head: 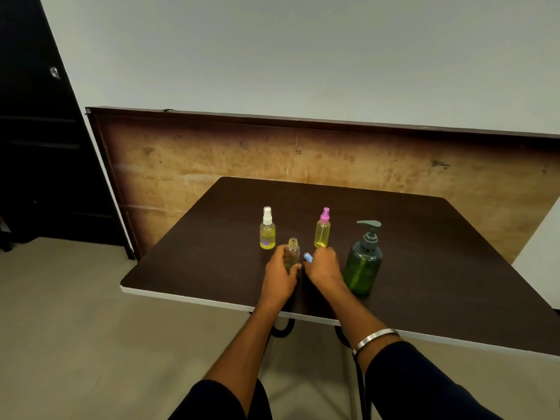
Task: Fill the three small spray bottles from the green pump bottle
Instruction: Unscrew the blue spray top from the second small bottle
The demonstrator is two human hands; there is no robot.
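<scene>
Two down, I reckon: the white-capped bottle (267, 232) and pink-capped bottle (322, 232) stand capped, yellow inside. My left hand (280, 274) grips the third bottle (292, 251), open and empty; my right hand (322, 266) pinches its blue cap (308, 257), green pump bottle (363, 265) just beside.

A: Table (424, 268)? Dark matt wood-look top, pale edge.
B: Green pump bottle (363, 268) glossy see-through plastic. Open bottle (292, 253) clear plastic.
A: Bangle (374, 336) shiny metal. Back board (212, 159) rough, worn wood.
</scene>
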